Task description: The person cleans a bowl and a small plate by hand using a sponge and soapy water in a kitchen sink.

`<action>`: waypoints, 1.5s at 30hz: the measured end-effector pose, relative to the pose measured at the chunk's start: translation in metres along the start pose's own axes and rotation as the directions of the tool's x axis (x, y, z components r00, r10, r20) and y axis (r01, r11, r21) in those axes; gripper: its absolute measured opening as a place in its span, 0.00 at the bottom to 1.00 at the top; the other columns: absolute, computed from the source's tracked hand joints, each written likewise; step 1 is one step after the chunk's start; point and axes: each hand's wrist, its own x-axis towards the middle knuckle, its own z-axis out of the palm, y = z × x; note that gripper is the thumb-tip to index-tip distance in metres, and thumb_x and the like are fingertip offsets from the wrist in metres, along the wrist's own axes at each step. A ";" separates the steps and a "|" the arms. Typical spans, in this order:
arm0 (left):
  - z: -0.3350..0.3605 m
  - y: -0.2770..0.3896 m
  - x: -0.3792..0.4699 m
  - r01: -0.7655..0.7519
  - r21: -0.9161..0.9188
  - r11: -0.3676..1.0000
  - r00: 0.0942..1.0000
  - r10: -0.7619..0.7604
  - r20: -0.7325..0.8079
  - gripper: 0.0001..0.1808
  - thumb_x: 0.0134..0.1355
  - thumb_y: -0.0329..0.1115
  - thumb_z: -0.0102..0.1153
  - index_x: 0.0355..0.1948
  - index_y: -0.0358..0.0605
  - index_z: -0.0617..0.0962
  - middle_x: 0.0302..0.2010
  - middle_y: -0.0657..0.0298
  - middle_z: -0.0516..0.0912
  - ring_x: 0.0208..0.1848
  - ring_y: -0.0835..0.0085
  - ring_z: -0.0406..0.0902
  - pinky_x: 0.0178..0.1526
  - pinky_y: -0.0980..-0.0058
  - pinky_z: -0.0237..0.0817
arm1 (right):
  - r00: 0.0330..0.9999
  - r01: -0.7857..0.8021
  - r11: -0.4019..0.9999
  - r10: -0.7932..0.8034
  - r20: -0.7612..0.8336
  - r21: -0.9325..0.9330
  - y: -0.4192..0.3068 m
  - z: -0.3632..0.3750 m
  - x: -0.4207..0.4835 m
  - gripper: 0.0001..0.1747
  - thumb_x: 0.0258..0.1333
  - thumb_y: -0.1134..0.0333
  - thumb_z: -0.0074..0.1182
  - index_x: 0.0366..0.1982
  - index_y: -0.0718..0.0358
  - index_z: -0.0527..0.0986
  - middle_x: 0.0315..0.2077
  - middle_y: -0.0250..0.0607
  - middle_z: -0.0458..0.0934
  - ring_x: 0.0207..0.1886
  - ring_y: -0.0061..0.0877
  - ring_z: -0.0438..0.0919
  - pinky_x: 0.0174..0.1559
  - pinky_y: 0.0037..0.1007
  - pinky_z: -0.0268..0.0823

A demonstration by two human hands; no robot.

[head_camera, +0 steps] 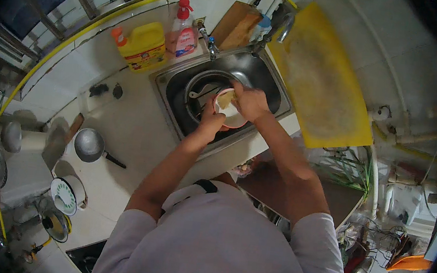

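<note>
Over the steel sink point(246, 65), my left hand point(213, 120) grips the near left rim of a white bowl with a pinkish-red rim point(233, 119). My right hand point(249, 101) is at the bowl's upper right side, its fingers on a tan scrubbing pad or cloth point(225, 99) that lies against the inside of the bowl. Beneath, a round metal pan or basin point(190, 87) stands in the sink with a light-coloured spoon point(195, 94) and thin dark utensils in it. Part of it is hidden by the bowl and my hands.
Behind the sink are a tap point(212, 48), a pink soap pump bottle point(182, 39), a yellow jug point(146, 47) and a wooden knife block point(236, 24). A small saucepan point(89, 145) and an enamel pot point(64, 196) stand left. A yellow sheet point(324, 79) hangs right.
</note>
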 end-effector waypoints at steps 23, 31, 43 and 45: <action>-0.003 0.025 0.010 0.090 -0.303 0.949 0.995 -0.100 -0.018 0.30 0.49 0.20 0.40 0.56 0.50 0.68 0.50 0.60 0.76 0.46 0.65 0.78 0.35 0.63 0.77 | 0.976 0.012 0.974 0.038 -0.213 0.227 -0.034 0.009 0.003 0.16 0.45 0.68 0.51 0.41 0.61 0.75 0.36 0.45 0.76 0.39 0.43 0.77 0.42 0.39 0.70; -0.028 -0.008 0.031 0.253 -0.503 0.826 0.967 -0.228 0.111 0.28 0.50 0.23 0.42 0.57 0.43 0.65 0.49 0.53 0.74 0.46 0.58 0.77 0.42 0.58 0.74 | 0.852 -0.016 0.543 0.446 -0.273 0.840 -0.004 0.020 -0.024 0.19 0.53 0.69 0.43 0.47 0.63 0.72 0.42 0.46 0.76 0.44 0.33 0.75 0.48 0.30 0.64; -0.013 0.022 0.022 0.127 0.105 0.986 0.948 -0.152 0.280 0.31 0.47 0.22 0.39 0.57 0.41 0.68 0.48 0.54 0.76 0.47 0.56 0.77 0.41 0.59 0.75 | 0.847 -0.493 -0.211 0.106 0.522 0.844 0.031 0.024 0.000 0.22 0.55 0.50 0.53 0.43 0.59 0.74 0.39 0.35 0.77 0.40 0.23 0.77 0.39 0.28 0.70; -0.023 -0.004 0.043 0.082 0.035 0.996 0.967 -0.088 0.237 0.30 0.47 0.22 0.39 0.56 0.42 0.69 0.49 0.53 0.76 0.47 0.56 0.77 0.42 0.59 0.75 | 0.878 -0.434 -0.314 0.061 0.474 0.845 0.025 0.021 -0.003 0.22 0.53 0.54 0.57 0.44 0.61 0.74 0.40 0.34 0.77 0.40 0.22 0.77 0.40 0.27 0.70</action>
